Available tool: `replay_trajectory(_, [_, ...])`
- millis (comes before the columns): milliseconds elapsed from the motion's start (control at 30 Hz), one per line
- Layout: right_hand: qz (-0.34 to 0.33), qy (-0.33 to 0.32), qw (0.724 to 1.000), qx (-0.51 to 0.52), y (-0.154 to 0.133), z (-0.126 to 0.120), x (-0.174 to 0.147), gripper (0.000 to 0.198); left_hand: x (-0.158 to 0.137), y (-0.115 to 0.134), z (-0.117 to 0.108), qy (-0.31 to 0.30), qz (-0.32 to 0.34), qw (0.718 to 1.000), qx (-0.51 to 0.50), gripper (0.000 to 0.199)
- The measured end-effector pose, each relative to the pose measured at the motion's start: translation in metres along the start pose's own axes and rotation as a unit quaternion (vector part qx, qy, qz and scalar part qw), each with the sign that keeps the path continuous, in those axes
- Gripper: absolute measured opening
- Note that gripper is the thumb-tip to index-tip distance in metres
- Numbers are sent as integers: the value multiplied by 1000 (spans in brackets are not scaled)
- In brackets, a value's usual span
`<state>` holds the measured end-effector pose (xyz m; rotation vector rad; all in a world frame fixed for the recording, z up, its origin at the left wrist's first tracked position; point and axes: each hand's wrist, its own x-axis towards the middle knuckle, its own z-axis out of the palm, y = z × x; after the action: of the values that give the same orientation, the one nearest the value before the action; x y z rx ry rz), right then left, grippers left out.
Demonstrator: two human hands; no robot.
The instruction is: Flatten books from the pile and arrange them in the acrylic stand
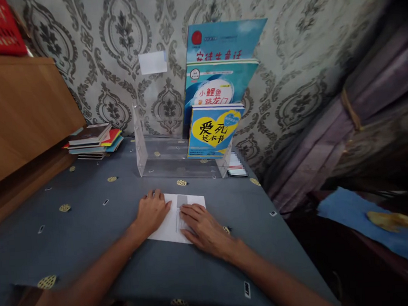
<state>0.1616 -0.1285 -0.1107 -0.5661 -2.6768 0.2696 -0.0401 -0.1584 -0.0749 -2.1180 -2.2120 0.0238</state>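
Note:
A white sheet or card (pixel 165 230) with a grey printed patch and small print lies flat on the table. On its left edge rests my left hand (pixel 152 212), fingers stretched out. My right hand (pixel 205 230) lies over the right part of the sheet, its fingers extended and covering some of the print. Both hands press down from above and grip nothing. Behind them stands a clear acrylic rack (pixel 177 166). At its right side several books are stepped, with a blue book with a yellow heart (pixel 209 134) in front.
A stack of books (pixel 91 140) lies at the back left, beside a wooden cabinet (pixel 22 109). A white slip (pixel 153 63) is on the patterned wall. Right of the rack is a blurred phone-like item (pixel 237 164). A curtain (pixel 328 130) hangs beyond the table's right edge.

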Motion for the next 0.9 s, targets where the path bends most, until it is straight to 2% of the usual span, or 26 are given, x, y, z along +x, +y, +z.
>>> replay_trajectory(200, [-7, -16, 1000, 8, 3, -5, 0, 40, 0, -11, -6, 1, 16, 1000, 11, 33])
replay_trajectory(400, [-93, 40, 992, 79, 0, -8, -1, 25, 3, -19, -9, 4, 12, 1000, 23, 37])
replay_trajectory(500, [-107, 67, 989, 76, -4, -9, 0, 21, 3, -19, -9, -27, -4, 999, 24, 42])
replay_trajectory(600, [-77, 92, 992, 41, -2, -9, 1, 22, 1, -18, -8, -65, -3, 998, 14, 46])
replay_trajectory(667, [-47, 106, 993, 13, 3, -8, 0, 26, -1, -16, -7, -69, 17, 997, -7, 43])
replay_trajectory(767, [9, 108, 994, -25, 11, -9, -1, 29, -4, -14, -10, -72, 56, 990, -106, 32])
replay_trajectory(900, [76, 84, 992, -46, 19, -11, -2, 22, -8, -9, -15, -159, 117, 937, -288, 42])
